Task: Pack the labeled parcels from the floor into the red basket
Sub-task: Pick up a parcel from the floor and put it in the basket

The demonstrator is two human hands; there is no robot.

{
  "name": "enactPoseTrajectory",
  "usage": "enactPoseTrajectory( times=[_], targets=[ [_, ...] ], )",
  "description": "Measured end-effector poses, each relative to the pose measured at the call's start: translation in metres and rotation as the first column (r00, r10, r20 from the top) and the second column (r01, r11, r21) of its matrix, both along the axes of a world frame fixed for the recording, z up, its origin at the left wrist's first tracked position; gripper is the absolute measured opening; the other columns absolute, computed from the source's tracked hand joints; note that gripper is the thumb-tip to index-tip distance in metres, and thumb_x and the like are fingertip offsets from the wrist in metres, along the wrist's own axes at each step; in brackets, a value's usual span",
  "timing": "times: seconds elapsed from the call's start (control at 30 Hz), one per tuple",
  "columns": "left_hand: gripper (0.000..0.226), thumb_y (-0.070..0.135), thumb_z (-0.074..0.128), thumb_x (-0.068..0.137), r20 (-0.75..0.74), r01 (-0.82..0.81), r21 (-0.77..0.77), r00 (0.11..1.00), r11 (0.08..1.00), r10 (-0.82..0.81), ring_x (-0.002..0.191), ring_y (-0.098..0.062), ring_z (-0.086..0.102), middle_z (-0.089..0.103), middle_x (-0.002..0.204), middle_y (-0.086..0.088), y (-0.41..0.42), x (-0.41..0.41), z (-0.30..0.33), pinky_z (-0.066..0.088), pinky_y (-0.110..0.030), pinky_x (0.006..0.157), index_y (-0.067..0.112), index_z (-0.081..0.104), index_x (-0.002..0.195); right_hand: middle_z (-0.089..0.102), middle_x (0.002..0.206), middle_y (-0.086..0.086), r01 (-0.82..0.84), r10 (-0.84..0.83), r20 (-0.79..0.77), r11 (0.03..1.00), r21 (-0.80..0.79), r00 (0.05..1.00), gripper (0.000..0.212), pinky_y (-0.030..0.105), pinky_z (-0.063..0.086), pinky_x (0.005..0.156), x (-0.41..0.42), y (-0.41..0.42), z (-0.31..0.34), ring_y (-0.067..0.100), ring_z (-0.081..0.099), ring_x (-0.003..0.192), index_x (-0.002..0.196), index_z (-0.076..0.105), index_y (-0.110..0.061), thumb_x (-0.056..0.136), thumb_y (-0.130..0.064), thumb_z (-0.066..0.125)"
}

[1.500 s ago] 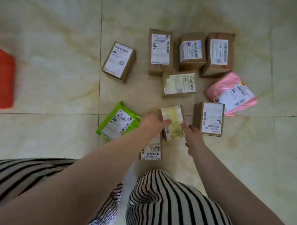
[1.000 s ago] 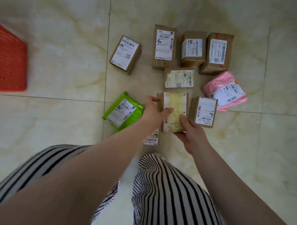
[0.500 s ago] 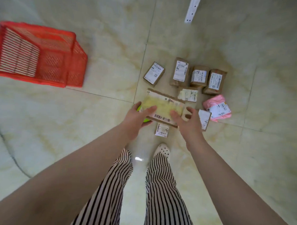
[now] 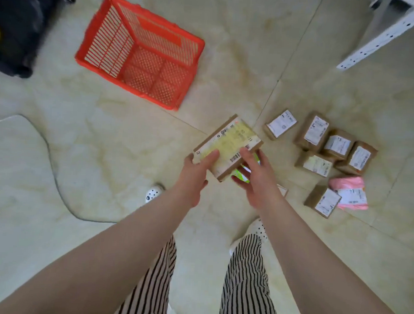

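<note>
Gripping flat cardboard parcel point(image 4: 227, 147) in both hands, slatted red basket point(image 4: 144, 56) beyond

The green parcel point(image 4: 242, 176) shows only as slivers between the held box point(image 4: 227, 146) and the right hand point(image 4: 257, 180), which cover the rest. A small box point(image 4: 282, 190) beside the right wrist shows only a corner. Print on every label is too small to read. The black object point(image 4: 19, 27) at top left is blurred and cut by the frame edge, as is the white perforated frame point(image 4: 382, 31) at top right.
</note>
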State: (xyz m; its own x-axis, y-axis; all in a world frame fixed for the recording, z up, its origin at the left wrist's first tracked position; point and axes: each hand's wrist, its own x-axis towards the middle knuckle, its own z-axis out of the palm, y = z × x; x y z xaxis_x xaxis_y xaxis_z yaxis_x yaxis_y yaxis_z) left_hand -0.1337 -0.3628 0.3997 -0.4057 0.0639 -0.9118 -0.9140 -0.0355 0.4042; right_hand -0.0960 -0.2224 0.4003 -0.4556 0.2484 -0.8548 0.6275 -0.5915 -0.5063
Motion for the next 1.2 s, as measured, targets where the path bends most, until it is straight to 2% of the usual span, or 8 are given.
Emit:
enactPoseTrajectory(
  times=[0.07, 0.17, 0.3, 0.47, 0.67, 0.83, 1.07, 1.2],
  targets=[
    [0.085, 0.043, 0.076, 0.077, -0.044, 0.038, -0.012, 0.998, 0.999, -0.039, 0.122, -0.024, 0.055, 0.06, 0.123, 0.003, -0.057, -0.039, 0.005, 0.044, -0.047, 0.105, 0.027, 0.031, 0.147, 0.067, 0.122, -0.001, -0.084, 0.083, -0.017, 0.996, -0.016, 0.996, 0.063, 0.046, 0.053, 0.092, -0.03, -0.038, 0.002, 0.017, 0.065, 0.107, 0.14, 0.044, -0.032, 0.083, -0.031, 0.073],
    [0.058, 0.029, 0.074, 0.082, -0.071, 0.142, -0.009, 0.987, 0.99, -0.142, 0.112, -0.022, 0.065, 0.068, 0.118, -0.004, -0.129, -0.091, 0.015, 0.053, -0.043, 0.095, 0.019, 0.052, 0.136, 0.07, 0.117, -0.003, -0.162, 0.16, -0.044, 0.986, -0.041, 0.986, 0.051, 0.043, 0.056, 0.085, -0.078, -0.098, 0.005, 0.017, 0.066, 0.105, 0.133, 0.052, -0.033, 0.085, -0.031, 0.07],
    [0.038, 0.022, 0.074, 0.083, -0.134, 0.06, -0.038, 0.989, 0.997, -0.064, 0.106, -0.022, 0.069, 0.072, 0.115, -0.006, -0.187, -0.137, 0.021, 0.055, -0.039, 0.094, 0.015, 0.064, 0.12, 0.07, 0.117, -0.002, -0.216, 0.214, -0.077, 0.976, -0.029, 0.974, 0.044, 0.043, 0.055, 0.087, -0.137, -0.177, 0.014, 0.017, 0.068, 0.103, 0.13, 0.053, -0.026, 0.088, -0.027, 0.067],
    [0.033, 0.023, 0.072, 0.085, -0.183, -0.074, -0.069, 0.981, 0.995, 0.06, 0.104, -0.022, 0.069, 0.072, 0.113, -0.005, -0.228, -0.191, 0.025, 0.056, -0.035, 0.089, 0.015, 0.065, 0.116, 0.069, 0.112, -0.006, -0.287, 0.287, -0.067, 0.958, 0.006, 0.956, 0.039, 0.043, 0.054, 0.092, -0.197, -0.237, 0.018, 0.016, 0.067, 0.1, 0.124, 0.054, -0.029, 0.088, -0.026, 0.069],
    [0.041, 0.024, 0.072, 0.084, -0.22, -0.072, -0.124, 0.974, 0.99, 0.043, 0.1, -0.02, 0.07, 0.071, 0.111, -0.004, -0.25, -0.269, 0.023, 0.057, -0.033, 0.085, 0.012, 0.063, 0.123, 0.068, 0.118, -0.006, -0.298, 0.299, -0.065, 0.954, 0.013, 0.952, 0.053, 0.046, 0.055, 0.089, -0.274, -0.259, 0.005, 0.02, 0.066, 0.108, 0.13, 0.053, -0.031, 0.081, -0.034, 0.075],
    [0.043, 0.023, 0.075, 0.082, -0.21, -0.095, -0.171, 0.976, 0.981, 0.058, 0.1, -0.021, 0.07, 0.071, 0.107, -0.001, -0.265, -0.347, 0.016, 0.057, -0.038, 0.088, 0.011, 0.062, 0.121, 0.066, 0.121, -0.006, -0.261, 0.261, -0.021, 0.965, -0.014, 0.965, 0.054, 0.039, 0.056, 0.087, -0.35, -0.279, -0.002, 0.018, 0.065, 0.108, 0.13, 0.051, -0.031, 0.082, -0.032, 0.075],
    [0.037, 0.018, 0.073, 0.084, -0.185, -0.099, -0.168, 0.981, 0.981, 0.067, 0.094, -0.021, 0.071, 0.071, 0.11, -0.005, -0.282, -0.443, -0.02, 0.058, -0.034, 0.082, 0.01, 0.064, 0.119, 0.07, 0.115, 0.001, -0.211, 0.211, 0.034, 0.977, -0.02, 0.977, 0.051, 0.051, 0.055, 0.09, -0.446, -0.302, -0.036, 0.024, 0.069, 0.103, 0.127, 0.054, -0.019, 0.082, -0.026, 0.075],
    [0.036, 0.023, 0.072, 0.084, -0.148, 0.03, -0.213, 0.987, 0.977, -0.063, 0.091, -0.024, 0.072, 0.072, 0.11, -0.006, -0.285, -0.491, -0.057, 0.058, -0.043, 0.086, 0.011, 0.065, 0.117, 0.068, 0.115, 0.0, -0.127, 0.13, 0.089, 0.991, -0.037, 0.987, 0.043, 0.033, 0.059, 0.074, -0.484, -0.308, -0.065, 0.014, 0.069, 0.092, 0.126, 0.052, -0.02, 0.086, -0.023, 0.071]
  ],
)
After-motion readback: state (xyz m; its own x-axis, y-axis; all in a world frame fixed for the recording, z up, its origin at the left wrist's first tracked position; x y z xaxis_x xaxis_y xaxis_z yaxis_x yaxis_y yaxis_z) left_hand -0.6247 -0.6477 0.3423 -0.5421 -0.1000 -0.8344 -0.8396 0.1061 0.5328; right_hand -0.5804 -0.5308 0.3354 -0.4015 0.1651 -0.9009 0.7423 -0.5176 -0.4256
